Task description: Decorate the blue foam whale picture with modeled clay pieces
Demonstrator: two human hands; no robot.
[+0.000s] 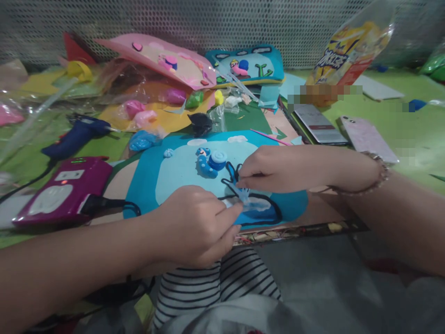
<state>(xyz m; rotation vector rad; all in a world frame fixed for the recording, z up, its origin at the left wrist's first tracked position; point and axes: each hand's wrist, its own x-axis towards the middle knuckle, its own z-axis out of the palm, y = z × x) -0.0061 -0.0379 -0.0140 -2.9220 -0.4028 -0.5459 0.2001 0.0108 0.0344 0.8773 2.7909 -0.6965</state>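
A thin piece of clear plastic wrap (247, 199) is stretched between my hands, low over a blue felt-like sheet (139, 190). My right hand (267, 169) pinches its upper end, fingertips pointing down. At its left edge, my left hand (200, 225) has fingers and thumb closed; the exact grip is partly hidden. Under the wrap is a blue patch with a black outline (278, 215), and beside it a blue leaf shape (227, 174) edged in black. A blue clay snail (210, 162) and a small light-blue clay piece (168, 153) sit on the sheet's pale centre.
Left are a purple power box (66, 192) with a plugged cable and a blue glue gun (78, 134). Bagged clay lumps (144, 118) and two decorated pouches (156, 58) (246, 65) lie behind. Two phones (320, 123) (368, 137) and a yellow snack bag (344, 55) stand right.
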